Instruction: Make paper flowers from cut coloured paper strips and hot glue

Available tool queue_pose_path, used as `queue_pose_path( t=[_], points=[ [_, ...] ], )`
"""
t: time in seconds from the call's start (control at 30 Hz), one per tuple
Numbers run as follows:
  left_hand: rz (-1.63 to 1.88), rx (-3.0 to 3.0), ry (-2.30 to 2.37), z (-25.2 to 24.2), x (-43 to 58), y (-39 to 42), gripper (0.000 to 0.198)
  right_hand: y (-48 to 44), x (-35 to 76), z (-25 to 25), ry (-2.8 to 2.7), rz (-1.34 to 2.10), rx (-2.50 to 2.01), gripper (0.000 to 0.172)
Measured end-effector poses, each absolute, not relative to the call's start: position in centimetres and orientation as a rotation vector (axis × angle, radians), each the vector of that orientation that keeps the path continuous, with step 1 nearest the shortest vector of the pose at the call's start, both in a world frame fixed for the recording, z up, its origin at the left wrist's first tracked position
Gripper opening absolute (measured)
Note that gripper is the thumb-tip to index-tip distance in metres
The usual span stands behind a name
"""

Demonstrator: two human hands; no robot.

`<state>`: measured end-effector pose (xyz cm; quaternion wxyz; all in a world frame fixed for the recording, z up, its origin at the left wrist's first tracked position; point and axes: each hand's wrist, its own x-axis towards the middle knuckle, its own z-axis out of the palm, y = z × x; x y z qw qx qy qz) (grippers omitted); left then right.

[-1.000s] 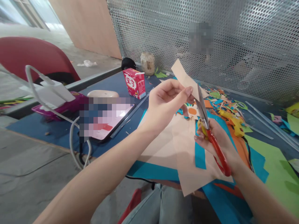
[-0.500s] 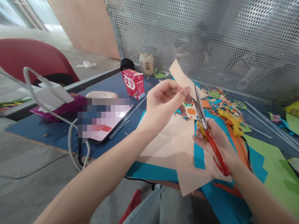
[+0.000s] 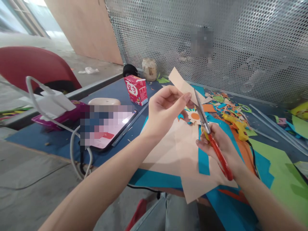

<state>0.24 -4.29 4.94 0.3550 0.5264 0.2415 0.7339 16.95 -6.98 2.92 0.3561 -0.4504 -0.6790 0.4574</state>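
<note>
Well to the left of my left hand, a white cable (image 3: pixel 72 150) loops off the edge of the surface (image 3: pixel 60 134) beside a tablet (image 3: pixel 113 131). Its screen is blurred out, so I can read nothing on it. A red drink carton (image 3: pixel 136 90) stands beyond that hand, clear of the work.

My left hand (image 3: pixel 166 109) pinches a peach paper strip (image 3: pixel 179 84) between thumb and fingers, raised above the surface. The strip's lower end is hidden behind the fingers. Just right of the thumb, the scissors (image 3: pixel 201 112) point upward, blades nearly together and close against the strip. My right hand (image 3: pixel 222 149) is clenched around the red handles.

The worst risk, as I judge it, is the thumb tip sitting right beside the blades, where a hasty snip could nick it. The strip is held at one end only, so it may fold away or tear rather than cut cleanly. I cannot tell whether the blades bite the paper or merely lie beside it.

Right of my right hand, a yellow glue gun (image 3: pixel 237 123) lies among coloured scraps (image 3: pixel 221 99). Its dark cord passes close to my wrist and could snag.
</note>
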Motion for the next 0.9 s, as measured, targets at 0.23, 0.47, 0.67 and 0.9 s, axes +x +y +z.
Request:
queue_pose_path(
  t=[0.23, 0.47, 0.67, 0.9],
  points=[
    [1.893, 1.398, 0.679, 4.95, 0.21, -4.22, 0.026, -7.13, 17.06, 3.07, -1.774, 1.137, -1.227, 0.036],
    [1.887, 1.327, 0.724, 5.15, 0.26, -4.42, 0.026, -7.11, 16.88, 3.68, -1.782, 1.113, -1.225, 0.038],
    [1.879, 1.298, 0.671, 5.17, 0.27, -4.38, 0.025, -7.18, 16.92, 3.75, -1.846, 1.045, -1.236, 0.038],
    [1.867, 1.289, 0.617, 5.04, 0.17, -4.29, 0.024, -6.95, 17.05, 2.99, -1.813, 1.083, -1.258, 0.039]
  ],
)
